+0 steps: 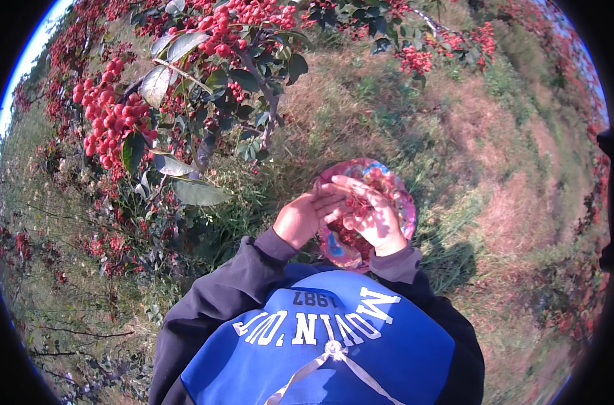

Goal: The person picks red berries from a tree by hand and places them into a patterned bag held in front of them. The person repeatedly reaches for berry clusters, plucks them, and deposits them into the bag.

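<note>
My left hand (301, 216) reaches in from the left with its fingers extended and slightly apart. Its fingertips meet or overlap my right hand, and I see nothing held in it. A small bunch of red berries (358, 201) rests in the hollow of my right hand (380, 223), between thumb and curved fingers. Both hands are above a round pink container (409, 212) with blue patches, close in front of my body. More red berries (355, 242) lie inside it, partly hidden by my hands.
Leafy branches with large clusters of red berries (115, 119) hang at the upper left. A bare woody stem (271, 104) runs down near them. Another berry-laden branch (438, 43) crosses the top right. Dry grass (514, 197) and green weeds cover the ground.
</note>
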Demonstrator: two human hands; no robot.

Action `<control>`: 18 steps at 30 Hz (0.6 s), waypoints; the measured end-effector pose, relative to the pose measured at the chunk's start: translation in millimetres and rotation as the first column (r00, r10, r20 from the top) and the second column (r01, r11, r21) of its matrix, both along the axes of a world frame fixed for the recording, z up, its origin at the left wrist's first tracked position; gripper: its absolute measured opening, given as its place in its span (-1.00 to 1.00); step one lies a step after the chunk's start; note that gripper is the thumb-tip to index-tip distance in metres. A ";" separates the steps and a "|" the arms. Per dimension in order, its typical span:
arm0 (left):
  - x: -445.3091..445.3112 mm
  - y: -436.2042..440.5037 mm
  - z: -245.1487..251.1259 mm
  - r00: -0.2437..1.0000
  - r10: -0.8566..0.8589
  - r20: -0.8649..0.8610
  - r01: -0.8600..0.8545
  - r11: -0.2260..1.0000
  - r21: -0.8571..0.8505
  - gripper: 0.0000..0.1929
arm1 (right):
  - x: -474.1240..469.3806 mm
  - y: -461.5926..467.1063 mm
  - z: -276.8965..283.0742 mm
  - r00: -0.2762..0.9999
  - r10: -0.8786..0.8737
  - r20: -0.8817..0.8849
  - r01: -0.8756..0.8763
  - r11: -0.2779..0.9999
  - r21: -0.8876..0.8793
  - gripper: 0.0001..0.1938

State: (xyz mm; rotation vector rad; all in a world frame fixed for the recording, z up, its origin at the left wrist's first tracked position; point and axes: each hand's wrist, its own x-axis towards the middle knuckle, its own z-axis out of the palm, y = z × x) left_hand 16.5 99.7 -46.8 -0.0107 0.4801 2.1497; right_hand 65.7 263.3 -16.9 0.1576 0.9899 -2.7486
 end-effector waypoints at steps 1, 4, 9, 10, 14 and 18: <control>-0.8 2.3 -9.7 0.996 -0.053 0.075 0.032 0.963 0.267 -0.64 | -0.8 -3.6 -1.1 0.999 0.008 -0.053 -0.001 0.992 0.122 -0.46; -2.3 1.5 -13.6 0.990 -0.057 0.127 0.028 0.975 0.219 -0.64 | -2.3 -4.2 2.9 0.993 0.020 -0.117 0.011 0.966 0.257 -0.42; -2.2 -8.4 -8.1 0.995 0.092 -0.026 -0.095 0.987 -0.132 -0.69 | 5.4 23.3 -7.5 0.994 -0.103 0.043 0.078 0.915 0.396 -0.60; -3.7 -15.0 -16.3 0.996 0.092 -0.020 -0.094 0.990 -0.106 -0.70 | 7.7 30.6 -10.8 0.993 -0.120 0.008 0.104 0.895 0.434 -0.75; 0.6 -52.7 -48.1 0.978 0.208 -0.022 -0.209 0.962 -0.174 -0.70 | 8.4 51.8 -48.5 0.997 -0.007 -0.073 0.070 0.411 0.909 -0.78; 14.9 -117.4 -127.3 0.890 0.277 -0.361 -0.441 0.723 -0.533 -0.62 | -11.9 39.6 -72.8 0.980 0.065 -0.187 0.169 0.224 0.960 -0.81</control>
